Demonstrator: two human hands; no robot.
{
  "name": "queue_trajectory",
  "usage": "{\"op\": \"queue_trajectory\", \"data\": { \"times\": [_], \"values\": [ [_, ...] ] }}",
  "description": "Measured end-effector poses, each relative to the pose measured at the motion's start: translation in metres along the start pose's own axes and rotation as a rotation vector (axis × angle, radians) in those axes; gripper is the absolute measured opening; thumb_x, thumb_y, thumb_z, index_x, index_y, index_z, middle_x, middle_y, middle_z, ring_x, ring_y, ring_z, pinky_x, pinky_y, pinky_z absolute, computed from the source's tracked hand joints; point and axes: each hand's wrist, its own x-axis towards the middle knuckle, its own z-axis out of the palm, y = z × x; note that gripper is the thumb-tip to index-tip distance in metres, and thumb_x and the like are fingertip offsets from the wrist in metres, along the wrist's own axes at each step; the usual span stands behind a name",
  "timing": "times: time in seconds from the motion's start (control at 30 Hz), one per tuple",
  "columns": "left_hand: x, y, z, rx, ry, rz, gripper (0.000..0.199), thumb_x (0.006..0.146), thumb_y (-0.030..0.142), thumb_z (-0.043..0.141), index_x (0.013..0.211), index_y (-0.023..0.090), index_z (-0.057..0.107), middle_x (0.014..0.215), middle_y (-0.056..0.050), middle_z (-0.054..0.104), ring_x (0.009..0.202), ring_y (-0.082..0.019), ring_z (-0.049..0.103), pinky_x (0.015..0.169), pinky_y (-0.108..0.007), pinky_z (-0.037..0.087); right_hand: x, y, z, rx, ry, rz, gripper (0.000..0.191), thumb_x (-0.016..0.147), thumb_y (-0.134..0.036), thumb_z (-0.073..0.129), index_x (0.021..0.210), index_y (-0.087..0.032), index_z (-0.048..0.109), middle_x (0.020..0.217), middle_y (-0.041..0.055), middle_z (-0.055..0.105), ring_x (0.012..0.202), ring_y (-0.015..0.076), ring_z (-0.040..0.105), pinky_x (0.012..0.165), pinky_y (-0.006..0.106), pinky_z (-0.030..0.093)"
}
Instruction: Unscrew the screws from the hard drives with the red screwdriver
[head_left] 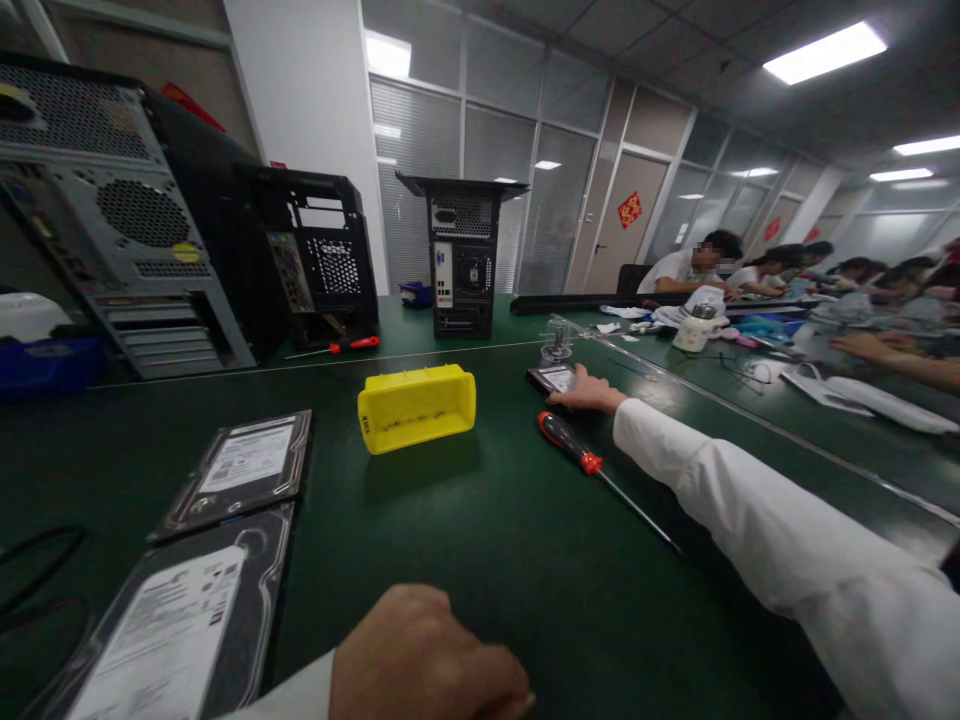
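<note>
My right hand [586, 390] reaches out over the green table and grips the near right edge of a small hard drive [556, 379]. Just nearer to me lies a screwdriver [592, 464] with a black and red handle. At the bottom centre, my left hand [427, 655] is over the table with its fingers curled; whether they hold anything is hidden. A yellow bin [420, 410] lies on its side in the middle. Two larger hard drives, one farther [251, 458] and one nearer [187, 620], lie label up at the left.
Computer cases [180, 220] stand at the back left, another case [463, 260] at the back centre. A red-handled screwdriver [354, 344] lies before them. A clear container [556, 342] stands beyond the small drive. Black cables [45, 570] lie far left. Other people sit at the back right.
</note>
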Motion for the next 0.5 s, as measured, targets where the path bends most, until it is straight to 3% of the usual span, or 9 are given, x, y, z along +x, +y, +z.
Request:
{"op": "queue_trajectory", "data": {
  "times": [0.07, 0.2, 0.33, 0.5],
  "values": [
    [0.009, 0.000, -0.020, -0.026, 0.024, -0.147, 0.021, 0.087, 0.028, 0.049, 0.082, 0.026, 0.069, 0.061, 0.002, 0.070, 0.056, -0.015, 0.064, 0.057, -0.023, 0.041, -0.002, 0.000, 0.000, 0.029, 0.019, 0.016, 0.034, 0.088, -0.030, 0.051, 0.117, -0.014, 0.050, 0.117, 0.0097, 0.053, 0.101, 0.0198, 0.056, 0.084, 0.041, 0.048],
    [0.016, -0.014, -0.045, -0.237, 0.063, -0.375, 0.028, 0.089, 0.034, 0.044, 0.085, 0.021, 0.069, 0.049, 0.004, 0.066, 0.047, -0.011, 0.060, 0.052, -0.017, 0.041, -0.010, -0.001, -0.002, 0.120, 0.040, 0.034, 0.035, 0.087, -0.030, 0.051, 0.118, -0.014, 0.050, 0.118, 0.0099, 0.053, 0.102, 0.0202, 0.055, 0.085, 0.041, 0.048],
    [0.017, -0.030, -0.051, -0.236, 0.132, -0.405, 0.028, 0.086, 0.036, 0.046, 0.084, 0.021, 0.069, 0.054, 0.005, 0.067, 0.050, -0.011, 0.059, 0.051, -0.017, 0.039, -0.015, -0.006, -0.019, 0.272, -0.014, 0.026, 0.034, 0.088, -0.030, 0.051, 0.117, -0.013, 0.051, 0.116, 0.0096, 0.054, 0.100, 0.0193, 0.056, 0.083, 0.040, 0.049],
    [0.015, -0.035, -0.051, -0.249, 0.211, -0.346, 0.025, 0.086, 0.034, 0.047, 0.083, 0.021, 0.068, 0.065, 0.005, 0.070, 0.066, -0.013, 0.064, 0.067, -0.021, 0.044, -0.037, -0.011, -0.060, 0.493, -0.123, -0.035, 0.033, 0.088, -0.030, 0.050, 0.116, -0.014, 0.051, 0.115, 0.0095, 0.054, 0.099, 0.0189, 0.057, 0.082, 0.039, 0.049]
  ]
}}
